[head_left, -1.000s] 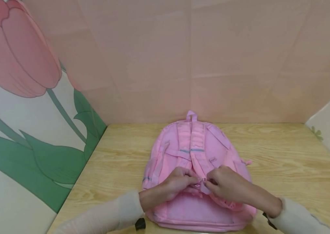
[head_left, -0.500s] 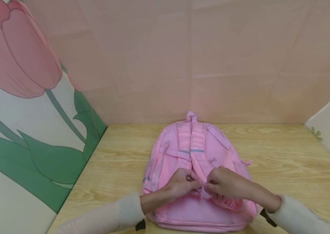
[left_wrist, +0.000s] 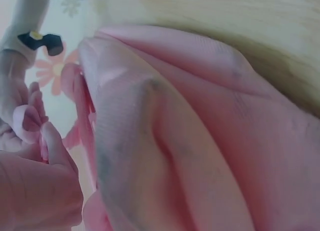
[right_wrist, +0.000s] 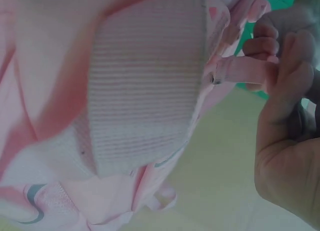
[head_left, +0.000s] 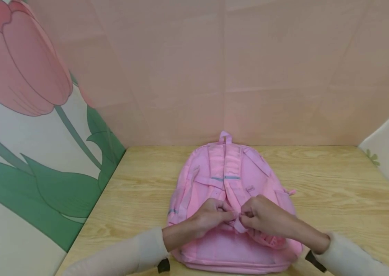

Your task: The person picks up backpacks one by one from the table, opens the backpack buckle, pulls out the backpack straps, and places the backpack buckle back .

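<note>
A pink backpack point(head_left: 225, 249) lies on the table with its shoulder straps facing up. Over its lower middle, both hands meet at a narrow pink webbing strap point(head_left: 239, 226). My left hand point(head_left: 210, 217) pinches the strap between thumb and curled fingers, a small pink piece partly hidden beneath it. From the other side, my right hand point(head_left: 268, 214) pinches the same strap close to the left fingertips. A short loop of the webbing point(left_wrist: 21, 122) stands out between the hands in the left wrist view. In the right wrist view a stretch of webbing point(right_wrist: 240, 71) runs from the bag into the fingers.
The backpack rests on a wood-grain table point(head_left: 335, 191). A plain pinkish backdrop point(head_left: 222, 76) rises behind the table. To the left stands a panel with a large painted tulip point(head_left: 36, 57). The bag's top handle point(head_left: 226, 136) points toward the backdrop.
Both hands stay at the strap with small finger movements. My left fingers have curled in more, and the right hand has shifted slightly left. The backpack has stayed in place.
</note>
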`<state>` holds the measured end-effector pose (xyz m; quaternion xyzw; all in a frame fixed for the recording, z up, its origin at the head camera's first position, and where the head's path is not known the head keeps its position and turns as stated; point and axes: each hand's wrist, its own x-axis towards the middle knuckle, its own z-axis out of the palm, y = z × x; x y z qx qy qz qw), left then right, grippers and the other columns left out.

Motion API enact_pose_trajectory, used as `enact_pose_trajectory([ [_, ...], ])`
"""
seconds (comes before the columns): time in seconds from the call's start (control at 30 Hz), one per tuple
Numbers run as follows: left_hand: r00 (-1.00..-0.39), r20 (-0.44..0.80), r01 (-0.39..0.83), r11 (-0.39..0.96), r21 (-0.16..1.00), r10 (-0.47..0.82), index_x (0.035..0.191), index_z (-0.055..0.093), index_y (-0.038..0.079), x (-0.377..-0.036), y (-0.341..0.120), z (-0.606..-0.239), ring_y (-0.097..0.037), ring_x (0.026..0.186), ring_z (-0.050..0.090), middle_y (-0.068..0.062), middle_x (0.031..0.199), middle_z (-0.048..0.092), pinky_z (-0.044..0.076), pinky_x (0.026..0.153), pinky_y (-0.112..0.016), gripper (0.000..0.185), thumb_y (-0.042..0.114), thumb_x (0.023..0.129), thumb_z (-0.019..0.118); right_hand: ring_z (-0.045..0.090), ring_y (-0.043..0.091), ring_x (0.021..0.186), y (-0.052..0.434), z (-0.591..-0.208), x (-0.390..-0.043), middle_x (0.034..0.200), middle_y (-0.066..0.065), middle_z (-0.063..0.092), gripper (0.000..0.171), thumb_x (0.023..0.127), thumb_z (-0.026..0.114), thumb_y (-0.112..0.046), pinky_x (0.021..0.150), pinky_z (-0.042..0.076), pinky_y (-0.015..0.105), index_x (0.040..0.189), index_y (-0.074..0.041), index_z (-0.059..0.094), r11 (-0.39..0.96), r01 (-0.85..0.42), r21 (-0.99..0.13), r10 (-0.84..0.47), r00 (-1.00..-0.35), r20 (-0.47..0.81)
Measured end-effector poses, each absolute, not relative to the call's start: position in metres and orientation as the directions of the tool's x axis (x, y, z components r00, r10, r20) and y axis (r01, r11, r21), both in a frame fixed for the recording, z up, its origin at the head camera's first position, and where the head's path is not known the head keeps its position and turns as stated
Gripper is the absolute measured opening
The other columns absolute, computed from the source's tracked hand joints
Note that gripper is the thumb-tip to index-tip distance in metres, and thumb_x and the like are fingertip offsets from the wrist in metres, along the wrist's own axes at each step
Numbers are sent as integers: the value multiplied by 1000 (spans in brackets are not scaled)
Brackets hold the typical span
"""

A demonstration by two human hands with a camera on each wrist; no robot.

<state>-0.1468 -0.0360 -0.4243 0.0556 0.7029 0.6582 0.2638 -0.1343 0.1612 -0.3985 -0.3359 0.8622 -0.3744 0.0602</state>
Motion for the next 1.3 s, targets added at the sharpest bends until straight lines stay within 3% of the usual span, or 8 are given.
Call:
enact_pose_trajectory([
  [0.4, -820, -332, -378, -6, 926, 466, 94, 67, -11, -149, -37, -426, -30, 80, 74, -28, 93, 72, 63, 78, -41, 11, -1, 93, 63, 22, -16, 49, 158, -404, -133, 53, -25, 26, 39, 77, 66, 5, 40, 20, 6, 56, -20, 44, 487, -616, -620, -573, -761, 306],
  [0.67, -829, -349, -402, -30, 915, 437, 92, 66, -10, -147, -34, -432, -33, 79, 74, -27, 93, 72, 64, 76, -40, 9, -7, 90, 58, 15, -16, 54, 156, -405, -133, 58, -24, 19, 39, 72, 68, 3, 42, 15, 3, 58, -23, 42, 521, -738, -428, -572, -675, 467],
  [0.97, -844, -313, -350, -5, 937, 436, 93, 66, -7, -149, -37, -431, -42, 83, 73, -29, 87, 72, 64, 72, -39, 7, 0, 92, 63, 18, -8, 49, 166, -393, -132, 51, -24, 19, 43, 76, 66, -9, 42, 20, 13, 53, -27, 34, 740, -570, -357, -457, -815, 356],
  [1.1, -843, -299, -340, -13, 940, 447, 93, 66, -5, -149, -39, -428, -47, 87, 70, -32, 88, 71, 64, 71, -39, 6, 1, 93, 64, 22, -4, 45, 173, -389, -132, 48, -21, 20, 45, 80, 66, -13, 41, 23, 15, 51, -25, 34, 799, -476, -367, -432, -880, 200],
  [1.3, -846, -290, -324, 0, 946, 447, 93, 66, -4, -149, -37, -427, -45, 84, 72, -28, 85, 72, 64, 67, -35, 5, 0, 92, 65, 38, 4, 46, 177, -392, -131, 48, -13, 39, 44, 90, 67, -23, 42, 33, 21, 52, -23, 45, 851, -373, -370, -417, -908, -44],
])
